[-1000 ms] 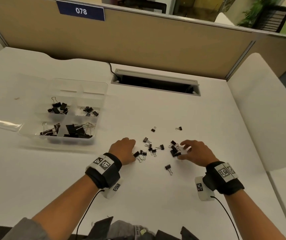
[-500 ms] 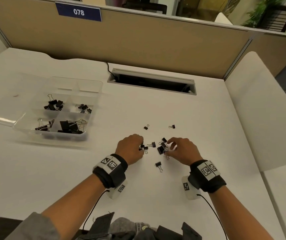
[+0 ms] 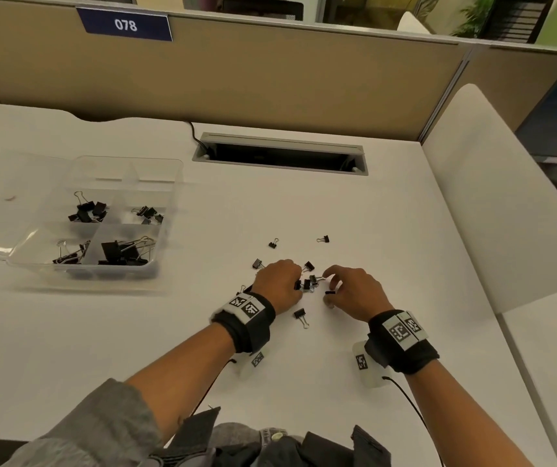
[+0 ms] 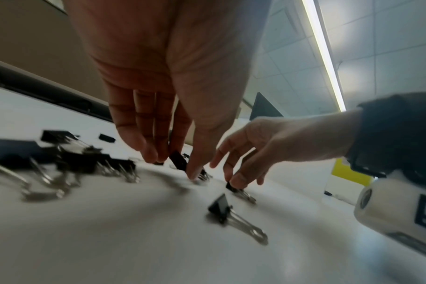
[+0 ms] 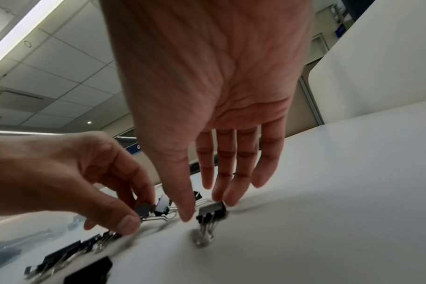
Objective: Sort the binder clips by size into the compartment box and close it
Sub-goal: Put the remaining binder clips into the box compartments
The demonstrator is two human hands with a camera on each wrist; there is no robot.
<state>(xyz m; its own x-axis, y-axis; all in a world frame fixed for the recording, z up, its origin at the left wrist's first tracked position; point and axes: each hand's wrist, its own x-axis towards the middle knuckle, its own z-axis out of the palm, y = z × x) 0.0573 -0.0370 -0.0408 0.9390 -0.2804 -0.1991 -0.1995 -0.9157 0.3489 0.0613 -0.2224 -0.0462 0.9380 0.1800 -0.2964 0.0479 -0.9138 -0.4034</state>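
Near the middle of the white bench (image 3: 388, 251), loose binder clips (image 3: 305, 285) lie clustered between both hands. Left hand (image 3: 279, 284) pinches one small clip with its fingers (image 5: 124, 223). Right hand (image 3: 354, 291) curls thumb and fingers (image 5: 227, 194) round another clip (image 5: 213, 210). Far left sits the open compartment box (image 3: 169, 183), sorted clips inside.

White desk (image 3: 354, 210) before me: clear compartment box (image 3: 166, 210) at left; small black binder clips (image 3: 306, 284) scattered centre; recessed cable slot (image 3: 280, 153) behind.
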